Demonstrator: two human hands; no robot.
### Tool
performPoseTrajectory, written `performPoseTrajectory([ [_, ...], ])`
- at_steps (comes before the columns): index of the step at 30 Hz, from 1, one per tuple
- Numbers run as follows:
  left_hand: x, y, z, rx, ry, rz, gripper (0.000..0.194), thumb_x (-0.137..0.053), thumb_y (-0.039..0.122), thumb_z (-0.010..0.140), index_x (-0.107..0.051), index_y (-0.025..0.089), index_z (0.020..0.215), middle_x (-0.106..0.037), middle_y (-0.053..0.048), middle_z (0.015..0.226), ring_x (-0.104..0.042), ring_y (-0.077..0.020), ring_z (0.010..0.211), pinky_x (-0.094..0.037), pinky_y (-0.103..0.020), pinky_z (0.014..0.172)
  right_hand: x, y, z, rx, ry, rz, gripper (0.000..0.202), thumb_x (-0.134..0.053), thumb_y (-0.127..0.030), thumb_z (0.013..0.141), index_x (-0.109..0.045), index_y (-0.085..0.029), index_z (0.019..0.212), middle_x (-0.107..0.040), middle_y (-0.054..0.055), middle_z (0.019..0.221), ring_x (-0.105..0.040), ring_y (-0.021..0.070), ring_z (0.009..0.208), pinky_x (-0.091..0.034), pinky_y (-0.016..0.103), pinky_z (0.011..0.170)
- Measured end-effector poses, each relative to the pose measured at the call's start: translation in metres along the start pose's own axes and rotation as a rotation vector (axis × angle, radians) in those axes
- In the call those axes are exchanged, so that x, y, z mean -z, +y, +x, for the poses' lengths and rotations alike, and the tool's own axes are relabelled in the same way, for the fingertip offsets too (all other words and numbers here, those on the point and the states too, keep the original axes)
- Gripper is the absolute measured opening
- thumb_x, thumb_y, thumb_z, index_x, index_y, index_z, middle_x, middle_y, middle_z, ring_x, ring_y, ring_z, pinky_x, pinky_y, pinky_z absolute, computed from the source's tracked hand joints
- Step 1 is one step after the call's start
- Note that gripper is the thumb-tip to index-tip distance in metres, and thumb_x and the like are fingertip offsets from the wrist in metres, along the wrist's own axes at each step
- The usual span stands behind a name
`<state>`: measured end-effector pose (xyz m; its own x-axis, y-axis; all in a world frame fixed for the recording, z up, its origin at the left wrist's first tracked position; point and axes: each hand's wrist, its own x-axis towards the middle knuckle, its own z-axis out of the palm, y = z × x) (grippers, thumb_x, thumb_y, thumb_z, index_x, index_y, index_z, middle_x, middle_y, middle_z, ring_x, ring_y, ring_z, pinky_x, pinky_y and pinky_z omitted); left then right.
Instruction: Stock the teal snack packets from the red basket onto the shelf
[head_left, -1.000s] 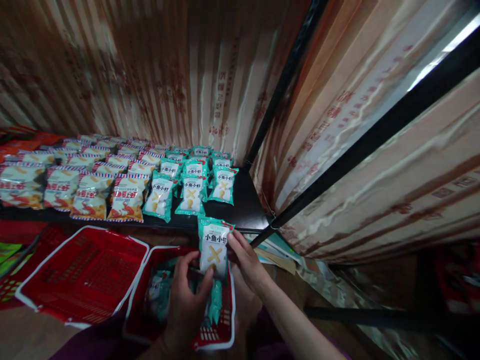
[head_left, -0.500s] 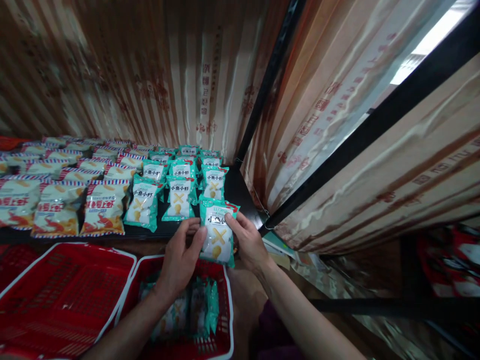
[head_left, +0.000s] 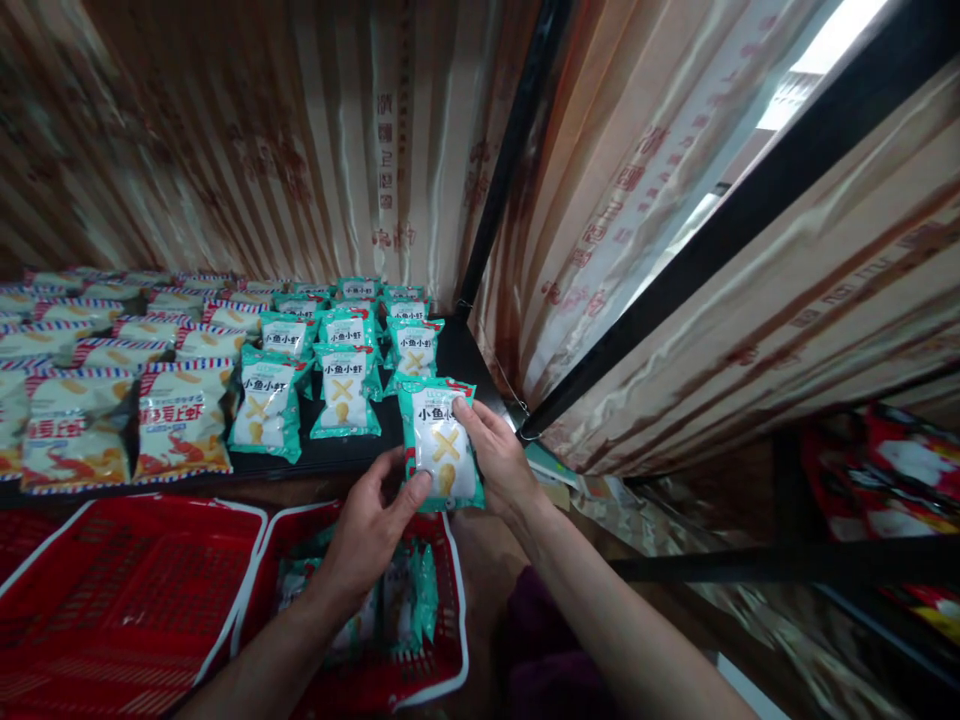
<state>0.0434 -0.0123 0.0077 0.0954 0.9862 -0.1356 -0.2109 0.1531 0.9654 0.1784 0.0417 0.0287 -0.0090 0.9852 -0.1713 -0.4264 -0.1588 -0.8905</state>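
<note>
Between my two hands a teal and white snack bag [head_left: 442, 452] is held upright, its printed front facing me. My left hand [head_left: 381, 515] grips its lower left side, thumb across the front. My right hand [head_left: 496, 455] is closed on the upper right edge, thumb on the front and fingers hidden behind. Just beyond, matching teal bags [head_left: 343, 392] stand in rows on a black shelf [head_left: 459, 370]. Below my left arm, a red basket [head_left: 452, 600] with a white rim contains several more teal bags [head_left: 409, 600], partly covered by the arm.
Several white and orange bags [head_left: 184, 420] with striped edges fill the shelf's left part. A second red basket [head_left: 112, 590] sits at the left. Black posts [head_left: 517, 150] and printed curtains [head_left: 337, 130] enclose the shelf. Red packages [head_left: 900, 470] lie at the far right.
The held bag has been turned and shifted slightly, and my left hand has moved lower on it with its thumb now over the front. The view has swung a little to the right.
</note>
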Motion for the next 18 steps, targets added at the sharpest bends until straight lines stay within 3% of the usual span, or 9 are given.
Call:
performPoseTrajectory([
  [5, -0.002, 0.0, 0.008, -0.027, 0.076, 0.035, 0.044, -0.063, 0.043, 0.078, -0.061, 0.014, 0.11, -0.069, -0.012, 0.107, -0.063, -0.0251, 0.098, -0.049, -0.038, 0.089, -0.001, -0.012, -0.005, -0.004, -0.038, -0.007, 0.04, -0.073, -0.045, 0.071, -0.065, -0.018, 0.099, -0.072, 0.002, 0.087, -0.067, 0.0225, 0.085, -0.053, 0.031, 0.07],
  [9, -0.004, 0.012, 0.015, 0.002, 0.195, -0.129, 0.042, -0.064, 0.046, 0.077, -0.06, 0.018, 0.108, -0.067, -0.009, 0.108, -0.064, -0.0214, 0.09, -0.052, -0.029, 0.07, 0.001, -0.016, -0.009, -0.063, -0.04, -0.065, 0.049, -0.075, -0.042, 0.07, -0.061, -0.022, 0.113, -0.071, 0.001, 0.091, -0.065, 0.0186, 0.083, -0.052, 0.028, 0.069],
  [13, -0.003, 0.029, 0.02, 0.028, 0.316, -0.318, 0.039, -0.071, 0.044, 0.07, -0.062, 0.017, 0.096, -0.067, -0.006, 0.104, -0.061, -0.0182, 0.089, -0.049, -0.023, 0.062, 0.001, -0.006, -0.012, -0.074, -0.066, -0.056, 0.043, -0.081, -0.034, 0.064, -0.064, -0.022, 0.102, -0.069, 0.0, 0.092, -0.064, 0.0137, 0.08, -0.052, 0.023, 0.066],
  [18, -0.005, 0.039, 0.019, 0.051, 0.394, -0.407, 0.037, -0.079, 0.038, 0.059, -0.065, 0.015, 0.086, -0.069, -0.003, 0.094, -0.06, -0.0173, 0.088, -0.047, -0.026, 0.068, -0.009, 0.008, -0.017, -0.054, -0.131, -0.02, 0.034, -0.08, -0.032, 0.067, -0.064, -0.019, 0.094, -0.07, 0.0, 0.084, -0.064, 0.0117, 0.078, -0.048, 0.019, 0.064],
])
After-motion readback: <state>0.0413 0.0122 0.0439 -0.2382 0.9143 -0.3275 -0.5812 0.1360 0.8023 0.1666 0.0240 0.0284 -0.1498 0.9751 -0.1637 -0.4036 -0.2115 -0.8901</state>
